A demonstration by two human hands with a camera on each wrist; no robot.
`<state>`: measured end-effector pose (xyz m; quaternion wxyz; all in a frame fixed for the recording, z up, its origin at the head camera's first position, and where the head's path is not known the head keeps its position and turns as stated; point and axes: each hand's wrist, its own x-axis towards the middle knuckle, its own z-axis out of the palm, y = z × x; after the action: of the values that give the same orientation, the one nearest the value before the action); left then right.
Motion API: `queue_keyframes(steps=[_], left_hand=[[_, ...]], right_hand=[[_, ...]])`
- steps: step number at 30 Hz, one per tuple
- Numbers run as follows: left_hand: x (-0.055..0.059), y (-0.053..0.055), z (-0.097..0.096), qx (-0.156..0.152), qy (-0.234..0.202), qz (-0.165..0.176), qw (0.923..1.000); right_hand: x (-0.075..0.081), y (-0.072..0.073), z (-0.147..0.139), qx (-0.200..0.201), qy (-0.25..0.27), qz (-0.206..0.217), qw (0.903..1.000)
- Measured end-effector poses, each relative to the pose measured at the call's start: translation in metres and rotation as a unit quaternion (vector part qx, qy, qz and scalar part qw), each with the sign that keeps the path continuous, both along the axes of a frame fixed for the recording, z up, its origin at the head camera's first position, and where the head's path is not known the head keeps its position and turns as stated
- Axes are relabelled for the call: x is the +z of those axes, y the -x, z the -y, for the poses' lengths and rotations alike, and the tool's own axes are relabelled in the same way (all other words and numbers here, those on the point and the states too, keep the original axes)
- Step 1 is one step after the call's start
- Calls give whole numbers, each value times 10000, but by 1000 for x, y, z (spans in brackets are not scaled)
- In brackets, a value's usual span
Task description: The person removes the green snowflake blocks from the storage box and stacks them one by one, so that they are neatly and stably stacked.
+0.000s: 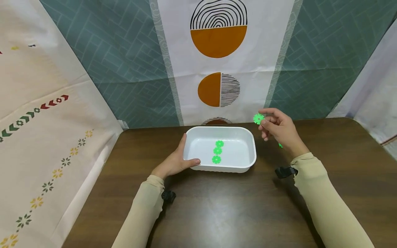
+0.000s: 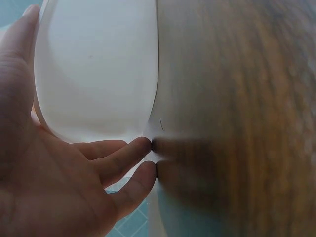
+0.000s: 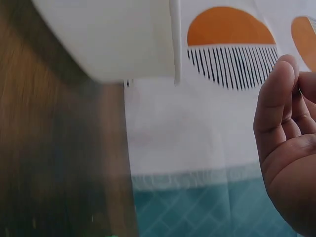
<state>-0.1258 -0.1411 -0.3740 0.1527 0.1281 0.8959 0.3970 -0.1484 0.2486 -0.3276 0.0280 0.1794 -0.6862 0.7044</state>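
A white rectangular tray point(image 1: 235, 148) sits on the table, with three green notched plastic discs point(image 1: 217, 151) in a row inside it. My left hand point(image 1: 176, 160) holds the tray's left end, thumb over the front rim and fingers along the side. In the left wrist view, that hand point(image 2: 59, 168) bends around the tray's outer wall point(image 2: 98, 69). Raised past the tray's right end, my right hand point(image 1: 280, 129) pinches another green notched disc point(image 1: 258, 119) between thumb and forefinger. The right wrist view shows this hand point(image 3: 291, 143) with the disc hidden.
Partly covered by the right wrist, a further green disc point(image 1: 280, 145) lies on the brown wooden table point(image 1: 217, 203). A patterned cloth point(image 1: 133, 69) hangs behind the table's back edge. Pale printed fabric point(image 1: 62, 120) hangs at the left and white fabric point(image 1: 375, 89) at the right.
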Motion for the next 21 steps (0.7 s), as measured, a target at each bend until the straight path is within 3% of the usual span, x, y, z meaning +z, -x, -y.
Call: queue_keyframes(steps=[7,15,21], left_hand=[[-2,0,1,37,73,-22,10000],[-1,-1,1,29,106,-49,9999],[1,-1,0,31,75,-11,10000]], right_hand=[[-6,-8,-31,-378,-398,306,9980],[-24,-15,-59,-493,-505,494,9963],[-38,-16,-76,-674,-1017,616,9906]])
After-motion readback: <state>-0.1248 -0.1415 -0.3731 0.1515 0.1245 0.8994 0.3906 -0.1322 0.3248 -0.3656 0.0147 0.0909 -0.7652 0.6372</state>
